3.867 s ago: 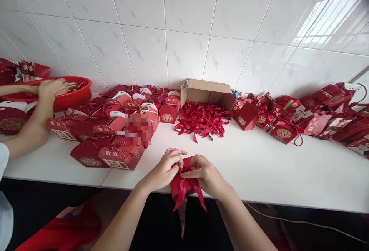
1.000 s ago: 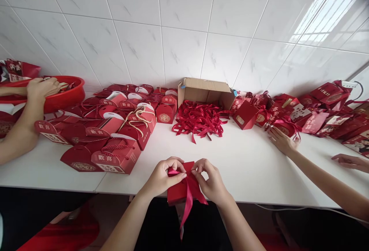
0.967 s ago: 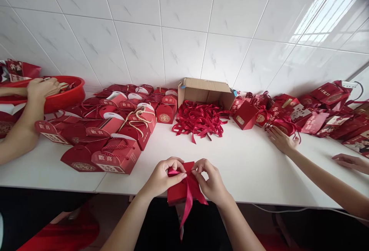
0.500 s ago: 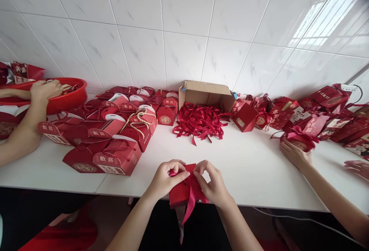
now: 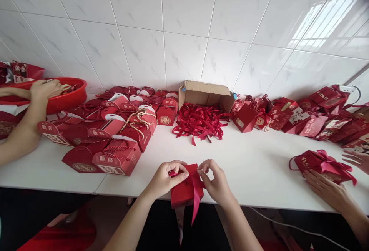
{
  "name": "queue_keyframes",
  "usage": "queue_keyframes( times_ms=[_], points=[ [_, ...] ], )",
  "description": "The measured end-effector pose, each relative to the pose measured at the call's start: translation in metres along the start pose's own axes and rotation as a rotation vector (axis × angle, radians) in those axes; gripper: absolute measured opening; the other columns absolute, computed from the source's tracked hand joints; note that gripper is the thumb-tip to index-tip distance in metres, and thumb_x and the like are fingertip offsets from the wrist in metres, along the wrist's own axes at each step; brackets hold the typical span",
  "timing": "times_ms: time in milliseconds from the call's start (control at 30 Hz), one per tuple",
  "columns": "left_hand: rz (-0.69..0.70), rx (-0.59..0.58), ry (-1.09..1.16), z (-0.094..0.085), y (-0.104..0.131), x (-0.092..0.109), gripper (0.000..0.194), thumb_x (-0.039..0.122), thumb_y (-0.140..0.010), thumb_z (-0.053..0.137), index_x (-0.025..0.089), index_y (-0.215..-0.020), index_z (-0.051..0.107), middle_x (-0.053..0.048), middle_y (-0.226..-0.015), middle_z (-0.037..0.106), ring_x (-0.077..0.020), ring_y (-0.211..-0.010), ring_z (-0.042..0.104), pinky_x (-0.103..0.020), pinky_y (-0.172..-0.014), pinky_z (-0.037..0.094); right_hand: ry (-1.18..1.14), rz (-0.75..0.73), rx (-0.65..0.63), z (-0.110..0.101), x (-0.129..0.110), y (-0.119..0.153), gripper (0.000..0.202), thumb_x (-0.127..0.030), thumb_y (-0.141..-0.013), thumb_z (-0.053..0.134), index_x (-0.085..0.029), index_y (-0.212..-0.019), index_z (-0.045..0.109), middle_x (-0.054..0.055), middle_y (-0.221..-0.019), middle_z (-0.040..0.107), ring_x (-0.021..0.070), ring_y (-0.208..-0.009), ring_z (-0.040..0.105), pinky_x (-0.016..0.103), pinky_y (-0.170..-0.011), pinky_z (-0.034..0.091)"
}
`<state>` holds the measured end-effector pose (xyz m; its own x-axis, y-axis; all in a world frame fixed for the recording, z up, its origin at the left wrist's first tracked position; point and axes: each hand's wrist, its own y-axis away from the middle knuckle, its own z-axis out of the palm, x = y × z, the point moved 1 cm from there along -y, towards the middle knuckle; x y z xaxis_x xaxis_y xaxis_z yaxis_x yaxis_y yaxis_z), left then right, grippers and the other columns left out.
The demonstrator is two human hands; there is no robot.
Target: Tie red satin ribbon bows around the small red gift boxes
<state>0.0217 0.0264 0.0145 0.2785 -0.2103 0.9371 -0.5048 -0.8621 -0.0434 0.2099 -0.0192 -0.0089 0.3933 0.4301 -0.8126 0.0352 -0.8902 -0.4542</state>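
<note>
Red box (image 5: 181,194): from my distant seat I saw it between the two hands, at the table's front edge, its near end reaching just past that edge; the fingertips were over its upper part, and the lower face lay bare below them.
Ribbon (image 5: 196,201): it crossed the upper part of the box, with one long tail hanging down the box's face and past its near end.
Left hand (image 5: 166,178): thumb and fingers were narrowed in a pinch on the ribbon, a bit of loop showing beside them; the thumb lay over the box.
Right hand (image 5: 215,182): thumb and forefinger met at their tips on the ribbon, by the box's far right corner; the palm stood off to the right.
Ribbon heap (image 5: 200,122): I had it beyond the hands, spilling from a cardboard carton (image 5: 206,87) against the tiled wall (image 5: 187,57).
Left of the hands: rows of handled red cartons (image 5: 115,158) covered the white table (image 5: 248,174); farther off, a co-worker's hand (image 5: 47,88) was over a red basin (image 5: 70,101).
Right of the hands: another person's hand (image 5: 324,187) touched a bow-tied box (image 5: 313,162), near a crowd of finished-looking packages (image 5: 311,124).
</note>
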Motion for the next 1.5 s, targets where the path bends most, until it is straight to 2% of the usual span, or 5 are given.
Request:
queue_keyframes(
  times_ms=[300, 433, 933, 1300, 1500],
  points=[
    [0.019, 0.06, 0.018, 0.008, 0.002, -0.003, 0.036, 0.031, -0.078, 0.063, 0.022, -0.055, 0.037, -0.006, -0.08, 0.072, -0.0257, -0.112, 0.058, -0.034, -0.088, 0.046, 0.277, 0.017, -0.029, -0.012, -0.035, 0.017, 0.022, -0.035, -0.078, 0.07, -0.022, -0.082, 0.052, 0.007, -0.09, 0.049, 0.0229, -0.085, 0.048, 0.038, -0.071, 0.048],
    [0.015, 0.114, 0.031, 0.012, 0.0, -0.006, 0.05, 0.03, -0.073, 0.068, 0.022, -0.055, 0.021, -0.005, -0.076, 0.072, -0.0253, -0.108, 0.06, -0.034, -0.087, 0.045, 0.365, -0.005, -0.05, -0.002, -0.039, 0.027, 0.009, -0.022, -0.079, 0.067, -0.022, -0.081, 0.059, 0.008, -0.092, 0.049, 0.0232, -0.084, 0.047, 0.039, -0.068, 0.048],
    [-0.071, 0.277, 0.144, 0.024, -0.003, -0.008, 0.048, 0.029, -0.065, 0.069, 0.023, -0.048, 0.025, -0.006, -0.068, 0.069, -0.0256, -0.099, 0.062, -0.031, -0.079, 0.048, 0.355, -0.141, 0.112, 0.041, -0.065, 0.034, 0.016, -0.008, -0.082, 0.054, -0.02, -0.077, 0.064, 0.009, -0.109, 0.054, 0.0243, -0.096, 0.048, 0.041, -0.078, 0.04],
    [-0.05, 0.16, 0.181, 0.018, -0.004, -0.01, 0.051, 0.031, -0.069, 0.07, 0.023, -0.052, 0.023, -0.006, -0.072, 0.071, -0.0254, -0.104, 0.06, -0.034, -0.085, 0.045, 0.247, 0.212, 0.233, 0.009, -0.035, 0.035, 0.02, -0.034, -0.09, 0.051, -0.021, -0.106, 0.048, 0.007, -0.094, 0.057, 0.0211, -0.087, 0.054, 0.037, -0.076, 0.046],
    [-0.027, 0.146, 0.178, 0.018, -0.004, -0.011, 0.052, 0.03, -0.07, 0.07, 0.023, -0.054, 0.021, -0.006, -0.073, 0.071, -0.0251, -0.104, 0.06, -0.034, -0.086, 0.044, 0.07, 0.335, 0.0, 0.0, -0.024, 0.038, 0.018, -0.032, -0.092, 0.047, -0.022, -0.106, 0.041, -0.006, -0.063, 0.046, 0.0127, -0.056, 0.045, 0.024, -0.054, 0.04]
  ],
)
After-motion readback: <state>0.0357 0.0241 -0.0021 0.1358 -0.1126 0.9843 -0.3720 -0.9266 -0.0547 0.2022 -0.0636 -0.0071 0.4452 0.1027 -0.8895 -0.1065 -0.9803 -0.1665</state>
